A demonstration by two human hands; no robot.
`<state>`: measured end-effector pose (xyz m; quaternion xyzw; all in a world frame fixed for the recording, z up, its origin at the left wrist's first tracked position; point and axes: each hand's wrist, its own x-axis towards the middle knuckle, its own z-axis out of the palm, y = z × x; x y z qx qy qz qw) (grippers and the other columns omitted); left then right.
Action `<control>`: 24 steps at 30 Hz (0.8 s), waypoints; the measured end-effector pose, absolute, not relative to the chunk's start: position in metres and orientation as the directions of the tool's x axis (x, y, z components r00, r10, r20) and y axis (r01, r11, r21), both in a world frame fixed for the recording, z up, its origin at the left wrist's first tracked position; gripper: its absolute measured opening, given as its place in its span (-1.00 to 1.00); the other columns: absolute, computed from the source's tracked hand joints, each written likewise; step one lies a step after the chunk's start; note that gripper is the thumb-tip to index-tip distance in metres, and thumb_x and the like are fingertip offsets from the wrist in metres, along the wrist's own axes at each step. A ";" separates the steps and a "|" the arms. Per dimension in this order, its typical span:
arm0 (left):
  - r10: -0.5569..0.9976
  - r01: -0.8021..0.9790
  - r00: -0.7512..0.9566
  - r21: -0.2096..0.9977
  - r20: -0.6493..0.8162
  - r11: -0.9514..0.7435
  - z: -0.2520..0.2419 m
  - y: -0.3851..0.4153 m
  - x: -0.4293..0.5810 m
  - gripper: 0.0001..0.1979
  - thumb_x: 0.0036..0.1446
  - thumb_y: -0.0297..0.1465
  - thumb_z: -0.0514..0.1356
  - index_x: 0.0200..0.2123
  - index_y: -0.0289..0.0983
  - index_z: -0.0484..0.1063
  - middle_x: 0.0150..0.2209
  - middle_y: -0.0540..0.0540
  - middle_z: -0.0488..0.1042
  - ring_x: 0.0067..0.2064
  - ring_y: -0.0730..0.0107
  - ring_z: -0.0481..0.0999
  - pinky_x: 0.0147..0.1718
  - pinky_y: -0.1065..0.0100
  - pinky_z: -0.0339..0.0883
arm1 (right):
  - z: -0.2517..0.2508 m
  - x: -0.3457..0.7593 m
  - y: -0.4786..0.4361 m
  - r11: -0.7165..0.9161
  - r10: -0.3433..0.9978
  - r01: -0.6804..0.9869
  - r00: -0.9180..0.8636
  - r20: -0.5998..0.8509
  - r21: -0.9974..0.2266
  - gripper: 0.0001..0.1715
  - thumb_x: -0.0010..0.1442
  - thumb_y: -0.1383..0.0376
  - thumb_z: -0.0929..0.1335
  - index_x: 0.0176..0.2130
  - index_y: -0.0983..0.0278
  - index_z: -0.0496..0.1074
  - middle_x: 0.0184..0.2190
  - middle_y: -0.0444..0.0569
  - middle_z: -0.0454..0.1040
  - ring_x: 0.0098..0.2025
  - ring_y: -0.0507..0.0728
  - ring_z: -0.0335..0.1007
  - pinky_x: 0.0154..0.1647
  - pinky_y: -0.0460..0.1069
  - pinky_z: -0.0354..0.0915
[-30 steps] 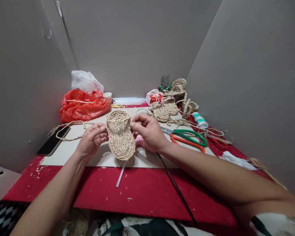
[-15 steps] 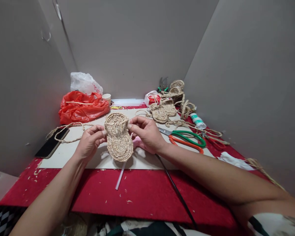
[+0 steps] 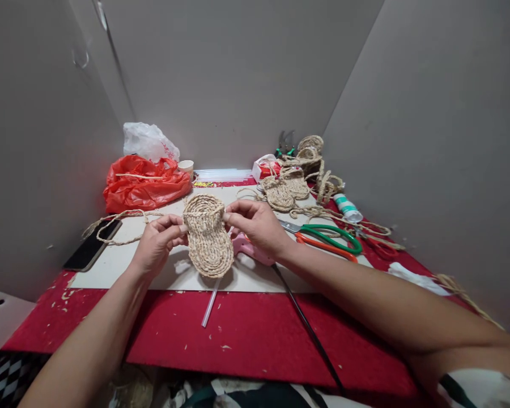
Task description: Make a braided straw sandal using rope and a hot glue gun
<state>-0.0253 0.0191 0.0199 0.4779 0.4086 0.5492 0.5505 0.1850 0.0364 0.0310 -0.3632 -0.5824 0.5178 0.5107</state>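
Right now you hold the woven straw sole point(image 3: 208, 241) between both hands, lifted just above the white board point(image 3: 123, 266), its rounded toe end pointing away from you. Your left hand point(image 3: 157, 243) is pinched shut on the sole's left edge, thumb and fingertips pressed together at the narrow waist. Your right hand point(image 3: 257, 226) is clamped on the opposite edge, fingertips closed where a thin cord strap point(image 3: 204, 212) crosses the sole. A pink tool point(image 3: 249, 249) lies just under your right wrist, with a black cable point(image 3: 306, 328) running from it across the red cloth point(image 3: 246, 334). A clear stick point(image 3: 210, 303) lies below the sole. Green and orange scissors point(image 3: 329, 241) rest near your right forearm, and a phone point(image 3: 91, 246) sits well apart on the left.
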 end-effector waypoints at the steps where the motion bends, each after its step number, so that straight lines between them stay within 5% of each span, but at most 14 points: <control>1: 0.995 -0.214 0.063 0.975 0.077 -0.062 0.020 0.019 -0.025 -0.87 -0.13 -0.45 0.35 -0.48 -0.29 0.45 -0.50 0.07 0.43 -0.49 0.55 0.41 -0.42 0.44 0.33 | 0.031 0.185 0.036 0.202 0.952 -0.105 -0.213 0.220 -0.974 -0.87 -0.07 0.27 0.41 -0.51 0.29 0.40 -0.58 -0.17 0.39 -0.54 -0.04 0.29 -0.57 -0.12 0.24; 24: 0.999 -0.232 0.006 0.972 0.043 -0.040 0.015 0.024 -0.029 -0.85 -0.18 -0.43 0.38 -0.50 -0.32 0.47 -0.51 0.04 0.45 -0.51 0.55 0.42 -0.45 0.44 0.34 | 0.029 0.187 0.044 0.085 0.948 -0.110 -0.297 0.114 -0.990 -0.84 -0.03 0.24 0.44 -0.47 0.29 0.45 -0.62 -0.14 0.42 -0.61 -0.05 0.27 -0.64 -0.15 0.19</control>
